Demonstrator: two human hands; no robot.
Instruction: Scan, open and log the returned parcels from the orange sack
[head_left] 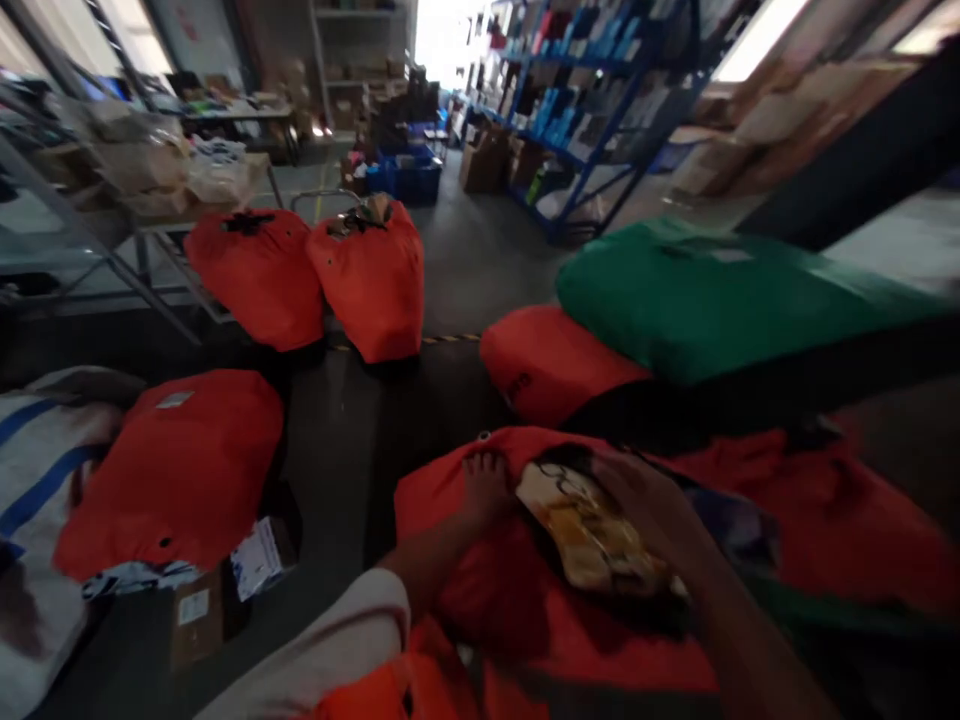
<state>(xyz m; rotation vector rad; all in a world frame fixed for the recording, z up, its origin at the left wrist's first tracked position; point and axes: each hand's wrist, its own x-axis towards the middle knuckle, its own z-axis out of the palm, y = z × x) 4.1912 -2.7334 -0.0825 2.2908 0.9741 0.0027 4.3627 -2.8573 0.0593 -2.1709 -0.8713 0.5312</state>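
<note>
In the head view, a large red-orange sack (480, 590) lies in front of me with its mouth open. A shiny package with a cream and yellow print (581, 520) shows in the opening, tilted. My left hand (486, 482) rests on the sack just left of the opening, its fingers apart on the fabric. Across the right side of the package lies my right hand (649, 500), touching it near the sack's rim. Its fingers are dark and blurred, so their grip cannot be made out. The rest of the sack's contents are hidden.
More red sacks stand ahead (375, 290) and lie at left (187, 460). A green sack (720, 290) sits on a red one at right. Small boxes (196, 620) lie on the floor at left. Blue shelving (585, 130) and a metal-framed table (172, 220) stand farther back.
</note>
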